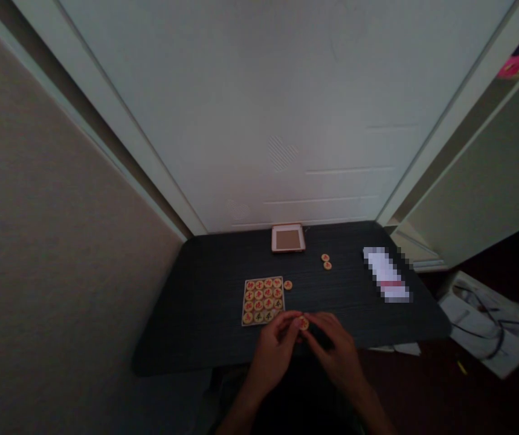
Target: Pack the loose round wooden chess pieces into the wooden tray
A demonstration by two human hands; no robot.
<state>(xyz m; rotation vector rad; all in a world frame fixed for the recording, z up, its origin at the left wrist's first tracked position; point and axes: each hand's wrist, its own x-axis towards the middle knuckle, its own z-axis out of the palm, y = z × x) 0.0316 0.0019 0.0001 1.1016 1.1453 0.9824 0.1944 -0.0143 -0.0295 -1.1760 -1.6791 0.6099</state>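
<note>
Both my hands meet at the near edge of a dark table. My left hand and my right hand pinch the same round wooden game piece with a red mark between their fingertips. Just left of them lies a shallow wooden tray filled with rows of similar round pieces. One loose piece rests by the tray's right upper corner. Two more pieces sit together farther back on the right.
A square lid or box with a pale rim stands at the table's far edge against a white door. A blurred-out flat object lies at the right of the table. A white bag sits on the floor to the right.
</note>
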